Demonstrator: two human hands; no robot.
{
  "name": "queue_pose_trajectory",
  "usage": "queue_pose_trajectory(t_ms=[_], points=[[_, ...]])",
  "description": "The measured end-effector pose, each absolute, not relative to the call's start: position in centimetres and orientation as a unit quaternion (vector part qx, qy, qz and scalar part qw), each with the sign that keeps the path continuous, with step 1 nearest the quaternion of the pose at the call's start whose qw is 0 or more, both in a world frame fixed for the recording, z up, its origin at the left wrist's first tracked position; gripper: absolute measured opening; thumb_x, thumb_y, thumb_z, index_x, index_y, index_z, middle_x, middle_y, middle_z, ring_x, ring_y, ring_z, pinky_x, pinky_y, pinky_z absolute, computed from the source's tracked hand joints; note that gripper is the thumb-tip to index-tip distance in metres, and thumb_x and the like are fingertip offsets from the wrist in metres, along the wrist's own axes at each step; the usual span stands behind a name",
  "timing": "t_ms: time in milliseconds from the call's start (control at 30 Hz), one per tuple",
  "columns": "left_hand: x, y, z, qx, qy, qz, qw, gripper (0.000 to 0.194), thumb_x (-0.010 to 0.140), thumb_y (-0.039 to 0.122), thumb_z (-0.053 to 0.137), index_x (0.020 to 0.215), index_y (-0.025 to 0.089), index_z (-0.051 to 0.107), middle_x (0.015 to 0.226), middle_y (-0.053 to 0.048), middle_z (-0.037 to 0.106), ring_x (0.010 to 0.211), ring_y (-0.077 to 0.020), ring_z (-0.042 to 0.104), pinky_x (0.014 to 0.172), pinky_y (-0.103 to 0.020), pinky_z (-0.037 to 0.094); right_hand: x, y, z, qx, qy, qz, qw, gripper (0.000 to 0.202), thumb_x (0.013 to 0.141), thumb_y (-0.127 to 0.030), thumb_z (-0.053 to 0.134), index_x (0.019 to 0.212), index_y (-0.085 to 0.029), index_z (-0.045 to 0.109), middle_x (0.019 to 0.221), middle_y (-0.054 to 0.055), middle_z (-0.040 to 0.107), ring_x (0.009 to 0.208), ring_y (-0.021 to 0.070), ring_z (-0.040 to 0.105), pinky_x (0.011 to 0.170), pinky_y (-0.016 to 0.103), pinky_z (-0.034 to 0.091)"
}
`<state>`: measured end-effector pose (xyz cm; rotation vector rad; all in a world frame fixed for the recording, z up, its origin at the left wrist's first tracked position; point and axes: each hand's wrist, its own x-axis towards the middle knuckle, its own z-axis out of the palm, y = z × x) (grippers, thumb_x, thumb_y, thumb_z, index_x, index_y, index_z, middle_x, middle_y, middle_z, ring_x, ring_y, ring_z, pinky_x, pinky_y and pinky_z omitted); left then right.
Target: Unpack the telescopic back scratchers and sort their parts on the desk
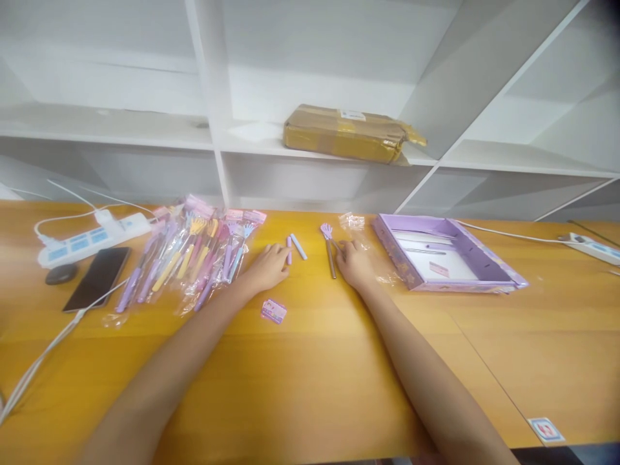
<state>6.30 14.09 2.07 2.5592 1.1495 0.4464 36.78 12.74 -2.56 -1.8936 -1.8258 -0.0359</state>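
Hands: two. Your left hand is palm down, its fingertips at one purple cylindrical handle; you cannot tell from this view whether they grasp it or only touch it. Your right hand has its fingers curled just beside one slender scratcher with a lilac claw-shaped head and a dark rod; its grip is obscured, so you cannot tell if it is clenched on anything.

Loose handles: two. The purple one is at your left fingertips; one light-blue cylindrical handle lies just to its right. The scratcher lies between your hands, head pointing away from you.

Bagged stock: one pile of multicoloured scratchers in clear plastic sleeves, left of your left hand; overlap prevents an exact count. Beyond your right hand is crumpled clear plastic packaging.

Tray: one open lilac cardboard box with a white floor, right of your right hand. It contains thin rods and one small pink card.

Surface: one wood-grain table bearing pink-and-purple printed card stock, two white power strips, one black phone and one black mouse.

Room: one white compartmented shelving unit stands behind, holding one taped brown cardboard package.
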Motion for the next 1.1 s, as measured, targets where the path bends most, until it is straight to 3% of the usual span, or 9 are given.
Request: queue_pose_trajectory(t_ms=[433, 767, 1100], points=[[6.4, 14.2, 2.1, 0.895, 0.401, 0.139, 0.136, 0.018, 0.092, 0.015, 0.057, 0.107, 0.022, 0.061, 0.119, -0.010, 0.064, 0.113, -0.0304, 0.058, 0.105, -0.044, 0.047, 36.1, 12.1, -2.0, -0.684, -0.685, 0.026, 0.248, 0.043, 0.104, -0.038, 0.049, 0.140, -0.022, 0.068, 0.120, 0.014, 0.063, 0.102, 0.0288, 0.066, 0.094, 0.040, 0.053], [6.4, 14.2, 2.3, 0.898, 0.398, 0.130, 0.139, 0.015, 0.093, 0.016, 0.056, 0.106, 0.023, 0.060, 0.118, -0.010, 0.065, 0.112, -0.0304, 0.058, 0.103, -0.043, 0.048, 35.4, 11.9, -2.0, -0.672, -0.693, 0.058, 0.255, 0.053, 0.101, -0.046, 0.055, 0.149, -0.024, 0.063, 0.120, 0.013, 0.061, 0.098, 0.0274, 0.067, 0.093, 0.040, 0.055], [6.3, 14.2, 2.4, 0.900, 0.397, 0.120, 0.139, 0.016, 0.093, 0.017, 0.056, 0.107, 0.022, 0.060, 0.118, -0.010, 0.065, 0.113, -0.0306, 0.057, 0.105, -0.044, 0.047, 35.5, 12.0, -2.1, -0.661, -0.695, 0.082, 0.269, 0.053, 0.099, -0.038, 0.055, 0.149, -0.024, 0.063, 0.118, 0.013, 0.062, 0.101, 0.0281, 0.067, 0.100, 0.043, 0.055]])
